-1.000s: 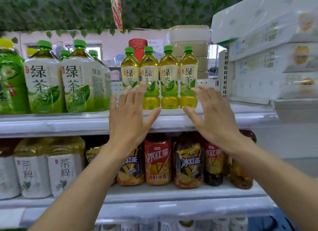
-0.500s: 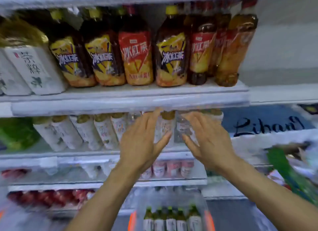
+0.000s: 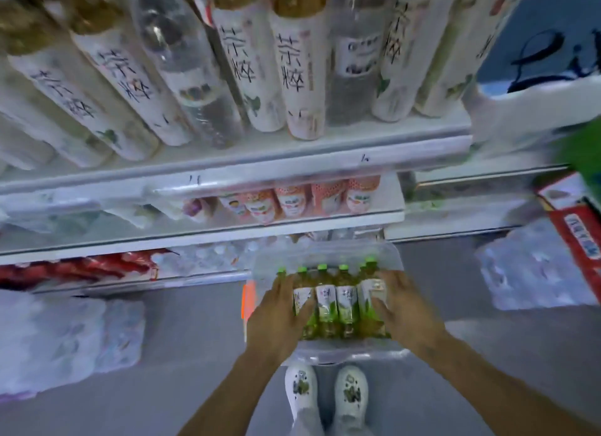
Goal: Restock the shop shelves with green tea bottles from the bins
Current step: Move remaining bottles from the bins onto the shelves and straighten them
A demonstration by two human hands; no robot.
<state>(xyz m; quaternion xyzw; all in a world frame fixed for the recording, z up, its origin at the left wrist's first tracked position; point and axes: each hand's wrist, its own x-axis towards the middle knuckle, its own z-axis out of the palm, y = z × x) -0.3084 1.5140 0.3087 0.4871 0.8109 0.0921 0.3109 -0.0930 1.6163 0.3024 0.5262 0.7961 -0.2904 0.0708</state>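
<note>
Several green tea bottles [image 3: 327, 302] with green caps stand in a row inside a clear plastic bin [image 3: 325, 250] on the floor, below the lowest shelf. My left hand [image 3: 278, 312] wraps the leftmost bottle, thumb across its front. My right hand [image 3: 401, 305] wraps the rightmost bottle from the other side. The row of bottles sits squeezed between both hands. The picture is blurred, so the fingertips are hard to make out.
White-label tea bottles [image 3: 292, 61] fill the shelf above, with pink-label small bottles [image 3: 292, 201] one shelf lower and red packs [image 3: 81, 269] lower left. Wrapped water packs lie on the floor at left [image 3: 65, 338] and right [image 3: 533, 273]. A red carton [image 3: 579, 227] stands at right. My shoes [image 3: 325, 390] are just behind the bin.
The view dropped from the top shelf to the floor. Both hands came down from in front of the shelves into the bin and closed on the outer bottles of the row.
</note>
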